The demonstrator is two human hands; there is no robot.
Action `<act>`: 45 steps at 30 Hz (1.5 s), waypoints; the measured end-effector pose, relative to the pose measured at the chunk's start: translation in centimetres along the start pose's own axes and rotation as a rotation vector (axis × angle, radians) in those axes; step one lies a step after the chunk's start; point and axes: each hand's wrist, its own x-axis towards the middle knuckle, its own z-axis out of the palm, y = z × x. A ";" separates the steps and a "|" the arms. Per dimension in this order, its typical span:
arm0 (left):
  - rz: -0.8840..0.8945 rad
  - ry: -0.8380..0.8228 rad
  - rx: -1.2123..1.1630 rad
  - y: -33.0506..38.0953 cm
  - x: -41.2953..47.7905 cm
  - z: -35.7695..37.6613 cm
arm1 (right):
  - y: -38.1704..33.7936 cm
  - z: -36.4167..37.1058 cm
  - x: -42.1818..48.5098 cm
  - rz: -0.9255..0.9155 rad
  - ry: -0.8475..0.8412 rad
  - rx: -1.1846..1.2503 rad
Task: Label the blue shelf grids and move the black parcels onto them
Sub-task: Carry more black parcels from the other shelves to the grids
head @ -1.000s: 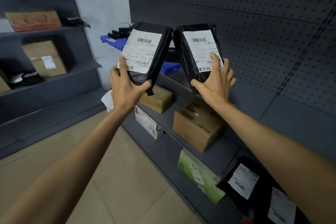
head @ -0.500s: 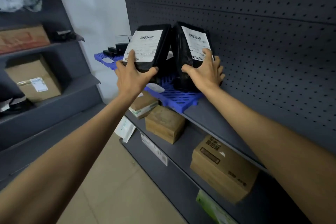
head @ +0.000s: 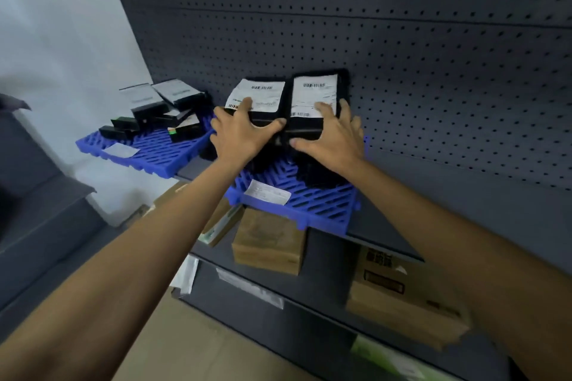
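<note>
Two black parcels with white shipping labels lean side by side against the pegboard, over the back of a blue shelf grid (head: 322, 207). My left hand (head: 241, 133) grips the left parcel (head: 258, 96), thumb under its lower edge. My right hand (head: 332, 136) grips the right parcel (head: 314, 94) the same way. A white paper label (head: 267, 192) lies on the grid's front left corner. A second blue grid (head: 148, 153) sits further left, with its own white label (head: 121, 150) and a pile of small black boxes (head: 161, 111).
The dark pegboard wall (head: 402, 56) backs the shelf. Below it, cardboard boxes (head: 269, 240) (head: 402, 297) stand on the lower shelf. Another dark shelf unit (head: 37, 219) stands at the left, with beige floor (head: 198, 346) between.
Both hands have carried the parcels up from mid-air and back onto the blue grid, against the pegboard. The view has moved closer to the upper shelf.
</note>
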 end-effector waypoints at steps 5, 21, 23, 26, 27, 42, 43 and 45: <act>0.130 -0.124 0.101 -1.8 1.2 1.0 | 0.1 1.8 -0.3 -0.037 0.064 -0.152; 0.692 -0.137 0.433 -2.5 -0.9 -4.2 | 0.8 -2.3 -7.0 0.080 0.032 -0.195; 0.810 -0.121 0.415 -1.5 -2.9 -3.9 | 1.5 -3.5 -8.9 0.089 0.019 -0.273; 0.912 -0.165 0.388 0.3 -6.2 -3.4 | 3.1 -6.0 -12.0 0.085 -0.007 -0.421; 0.927 -0.189 0.380 1.0 -7.4 -3.1 | 3.9 -7.0 -13.2 0.091 -0.012 -0.451; 1.087 -0.408 0.339 13.1 -32.7 2.8 | 18.8 -22.1 -37.4 0.357 -0.034 -0.563; 1.105 -0.422 0.330 13.8 -34.6 3.2 | 19.8 -22.9 -39.1 0.376 -0.028 -0.563; 1.137 -0.451 0.317 14.8 -38.2 4.3 | 21.8 -24.1 -42.5 0.418 -0.030 -0.557</act>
